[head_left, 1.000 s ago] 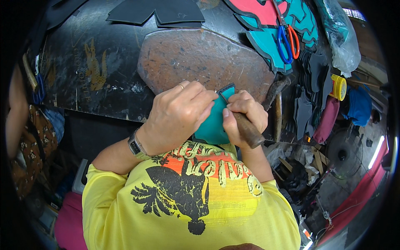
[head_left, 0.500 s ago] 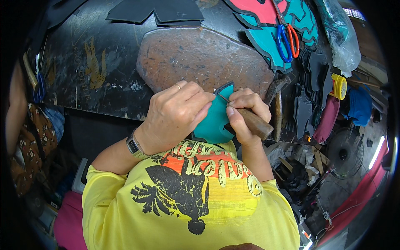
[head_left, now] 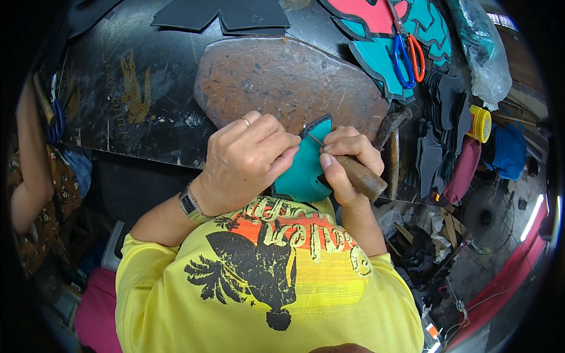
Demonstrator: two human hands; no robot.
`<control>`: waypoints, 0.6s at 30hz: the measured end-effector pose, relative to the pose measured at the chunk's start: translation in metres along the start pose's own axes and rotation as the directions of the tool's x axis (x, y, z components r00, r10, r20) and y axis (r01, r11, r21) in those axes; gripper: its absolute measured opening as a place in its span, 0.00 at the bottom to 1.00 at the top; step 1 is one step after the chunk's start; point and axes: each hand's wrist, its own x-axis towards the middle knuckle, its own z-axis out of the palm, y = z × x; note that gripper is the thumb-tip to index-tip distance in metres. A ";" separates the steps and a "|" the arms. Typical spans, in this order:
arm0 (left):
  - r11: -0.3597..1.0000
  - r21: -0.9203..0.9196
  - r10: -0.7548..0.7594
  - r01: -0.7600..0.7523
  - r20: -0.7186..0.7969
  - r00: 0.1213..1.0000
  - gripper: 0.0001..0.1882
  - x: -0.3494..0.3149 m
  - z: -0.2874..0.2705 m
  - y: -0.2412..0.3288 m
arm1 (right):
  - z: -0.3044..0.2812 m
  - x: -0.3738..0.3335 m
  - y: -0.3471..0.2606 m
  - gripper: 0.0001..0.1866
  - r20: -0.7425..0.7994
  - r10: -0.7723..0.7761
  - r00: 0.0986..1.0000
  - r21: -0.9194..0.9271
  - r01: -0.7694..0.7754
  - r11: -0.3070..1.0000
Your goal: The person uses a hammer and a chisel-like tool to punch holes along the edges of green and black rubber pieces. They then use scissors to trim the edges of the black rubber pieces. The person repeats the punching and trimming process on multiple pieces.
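Observation:
A teal piece of sheet material [head_left: 305, 167] with a black-edged top stands between my hands, its lower end near my yellow shirt. My left hand [head_left: 247, 159] is closed, thumb and fingertips pinched at the piece's left edge; what lies right between the fingertips is hidden. My right hand [head_left: 353, 150] grips an awl by its wooden handle [head_left: 366, 179]. The awl's thin metal shaft slants up and left, its tip against or just over the teal surface near the black edge. Beyond both hands lies a worn brown board [head_left: 288, 76].
The board rests on a black table [head_left: 170, 65]. Blue-and-red-handled scissors [head_left: 401, 65] lie on teal and pink cut pieces. A hammer-like tool [head_left: 393, 156] and stacked black pieces [head_left: 432, 153] sit at right. A black cut sheet [head_left: 253, 16] lies at the far side. Another person's arm [head_left: 32, 170] is at left.
My left hand has shifted very slightly, with its fingertips a little lower along the piece's edge. The other person's arm at left has moved further into view. My right hand keeps its hold.

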 end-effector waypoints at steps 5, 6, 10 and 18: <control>1.000 0.001 0.000 0.000 0.001 1.000 0.09 0.001 0.000 -0.002 | 0.003 0.003 -0.001 0.08 0.060 -0.055 0.997 -0.114 0.061 0.992; 1.000 0.003 -0.002 0.002 0.006 1.000 0.09 0.001 -0.001 -0.002 | 0.005 0.004 -0.001 0.08 0.065 -0.084 0.994 -0.121 0.091 0.988; 0.999 0.027 -0.027 0.026 0.039 0.999 0.08 0.002 -0.004 0.000 | 0.008 0.003 -0.001 0.08 0.094 -0.142 0.985 -0.192 0.158 0.969; 0.992 0.117 0.040 -0.045 0.049 0.998 0.08 0.025 0.000 -0.005 | 0.011 0.005 -0.005 0.07 -0.013 -0.135 0.991 -0.337 0.123 0.933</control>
